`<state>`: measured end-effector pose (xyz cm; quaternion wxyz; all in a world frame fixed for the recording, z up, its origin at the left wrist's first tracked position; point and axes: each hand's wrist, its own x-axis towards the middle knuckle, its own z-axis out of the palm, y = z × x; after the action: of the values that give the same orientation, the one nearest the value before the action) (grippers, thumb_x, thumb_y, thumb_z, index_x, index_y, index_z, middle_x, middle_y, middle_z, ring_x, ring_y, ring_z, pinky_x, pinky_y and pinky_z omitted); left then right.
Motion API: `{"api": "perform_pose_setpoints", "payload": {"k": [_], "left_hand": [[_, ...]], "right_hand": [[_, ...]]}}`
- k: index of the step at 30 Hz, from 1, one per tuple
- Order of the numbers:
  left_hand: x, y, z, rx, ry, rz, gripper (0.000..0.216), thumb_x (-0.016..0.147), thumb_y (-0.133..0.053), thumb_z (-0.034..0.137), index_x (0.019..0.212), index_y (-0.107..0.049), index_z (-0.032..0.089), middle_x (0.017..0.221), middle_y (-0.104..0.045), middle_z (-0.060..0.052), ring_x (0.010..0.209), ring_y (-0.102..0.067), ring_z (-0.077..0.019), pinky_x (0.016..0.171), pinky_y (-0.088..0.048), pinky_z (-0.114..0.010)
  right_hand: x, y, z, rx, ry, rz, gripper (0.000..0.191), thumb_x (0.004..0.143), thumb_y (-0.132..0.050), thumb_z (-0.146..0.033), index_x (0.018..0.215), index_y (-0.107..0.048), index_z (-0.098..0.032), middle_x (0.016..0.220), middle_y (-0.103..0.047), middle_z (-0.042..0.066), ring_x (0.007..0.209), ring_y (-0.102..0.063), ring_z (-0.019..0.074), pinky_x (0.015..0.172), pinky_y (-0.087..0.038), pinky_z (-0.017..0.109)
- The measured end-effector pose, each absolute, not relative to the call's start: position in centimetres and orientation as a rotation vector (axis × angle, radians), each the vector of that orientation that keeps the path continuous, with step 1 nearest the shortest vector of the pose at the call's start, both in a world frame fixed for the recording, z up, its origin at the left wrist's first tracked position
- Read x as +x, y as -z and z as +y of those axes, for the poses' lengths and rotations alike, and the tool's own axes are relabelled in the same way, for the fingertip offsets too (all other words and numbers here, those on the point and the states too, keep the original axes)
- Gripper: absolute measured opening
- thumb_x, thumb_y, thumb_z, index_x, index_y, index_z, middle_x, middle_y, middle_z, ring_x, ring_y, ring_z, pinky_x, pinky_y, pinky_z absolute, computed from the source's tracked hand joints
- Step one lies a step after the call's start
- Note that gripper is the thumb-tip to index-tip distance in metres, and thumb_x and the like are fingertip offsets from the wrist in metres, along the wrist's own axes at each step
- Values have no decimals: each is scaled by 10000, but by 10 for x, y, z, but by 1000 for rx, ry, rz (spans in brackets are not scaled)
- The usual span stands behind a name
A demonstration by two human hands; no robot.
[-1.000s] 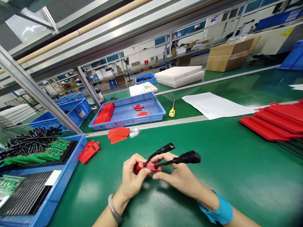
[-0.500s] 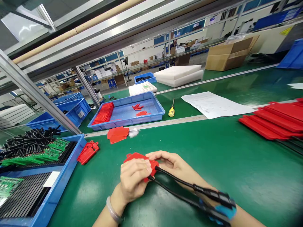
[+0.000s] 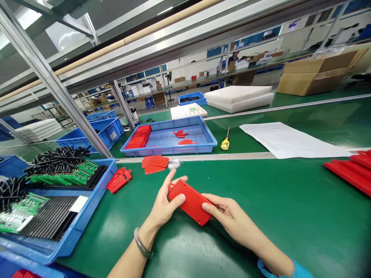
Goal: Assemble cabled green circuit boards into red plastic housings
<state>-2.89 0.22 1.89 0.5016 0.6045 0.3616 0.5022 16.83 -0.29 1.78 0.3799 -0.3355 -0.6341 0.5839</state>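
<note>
A red plastic case [image 3: 193, 202] with a hanging loop at one end is held tilted above the green bench, its flat face towards me. My left hand [image 3: 162, 204] has its thumb on the looped end and fingers behind it, the index finger stretched outwards. At the opposite end, my right hand [image 3: 228, 216] pinches the case between thumb and fingers. The black cables are mostly hidden beneath the right hand and forearm. Beyond the hands lie flat red panels [image 3: 155, 164] beside a small clear plastic bag [image 3: 174, 164].
On the left, a blue tray [image 3: 95, 200] holds green circuit boards and black cables. Red frames [image 3: 119, 180] lie beside it. A shallow blue bin [image 3: 171, 150] with red parts, a yellow screwdriver [image 3: 225, 144] and paper sheets [image 3: 290, 139] lie farther back. Red cases [image 3: 348, 173] are stacked right.
The case has been turned over so its flat face shows, and the cables have dropped from view. My left hand has opened partly from its wrapped grip. The view has shifted left.
</note>
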Motion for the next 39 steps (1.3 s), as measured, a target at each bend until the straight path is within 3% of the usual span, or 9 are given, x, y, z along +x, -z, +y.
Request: {"api": "perform_pose_setpoints", "payload": {"k": [4,7,10,14,20,23,27,31,39], "left_hand": [[-22,-15,3,1131,-1160,777,303,818,-599,317,1055,-597,129,953,-686,-129,893,-643,-238,857,-469,-382],[-16,-9,5,1035,-1265,844,230,783,-646,296,933,-629,121,875,-680,-86,816,-634,-186,790,-478,-300],[-14,-4,7,895,-1300,926,265,764,-667,314,935,-642,114,846,-663,-59,742,-607,-131,703,-478,-225],[-19,0,10,669,-1218,977,338,727,-704,311,994,-642,115,918,-667,-72,782,-613,-136,690,-504,-220],[-20,-9,7,752,-1050,954,484,760,-658,378,1193,-539,199,1258,-568,-113,1140,-540,-258,920,-480,-388],[-19,-12,4,857,-1034,1069,535,736,-674,401,1209,-520,204,1274,-556,-120,1165,-524,-275,942,-469,-407],[-17,-12,4,959,-1024,1128,547,681,-705,429,1149,-567,181,1232,-584,-140,1140,-542,-302,917,-488,-416],[-17,-8,6,1031,-1022,1154,546,653,-718,444,1116,-583,187,1210,-598,-134,1129,-549,-297,884,-507,-385],[-19,-7,6,1046,-987,1181,501,654,-718,453,1067,-612,190,1203,-596,-132,1123,-552,-294,869,-507,-366]], "right_hand": [[168,-12,-2,-912,-1392,-1752,424,884,-486,-449,1168,-620,-164,1073,-669,71,931,-612,245,837,-498,339],[169,-6,1,-1025,-1175,-1872,392,921,-420,-420,1187,-602,-197,1053,-675,67,957,-614,248,846,-503,362],[165,-4,-4,-1094,-714,-2039,413,906,-473,-386,1276,-509,-208,1211,-584,108,1085,-549,270,929,-458,418],[154,-14,-19,-1111,-168,-2367,703,758,-705,-310,1351,-372,-132,1290,-462,180,1139,-463,309,933,-450,445],[207,-46,-5,-1482,236,-2409,517,879,-542,-324,1320,-388,-103,1205,-476,196,1059,-477,283,876,-447,389],[285,-62,18,-1997,423,-2213,421,915,-464,-349,1313,-415,-218,1122,-514,130,971,-507,243,829,-433,331],[399,-70,48,-2368,511,-1876,416,932,-397,-336,1279,-471,-118,1050,-517,221,897,-524,309,750,-420,401],[477,-59,58,-2598,503,-1619,420,919,-419,-331,1263,-513,-110,1019,-531,234,882,-526,334,721,-396,404],[493,-31,50,-2610,574,-1378,424,927,-372,-327,1265,-515,-115,1097,-492,260,969,-463,379,735,-351,447]]}}
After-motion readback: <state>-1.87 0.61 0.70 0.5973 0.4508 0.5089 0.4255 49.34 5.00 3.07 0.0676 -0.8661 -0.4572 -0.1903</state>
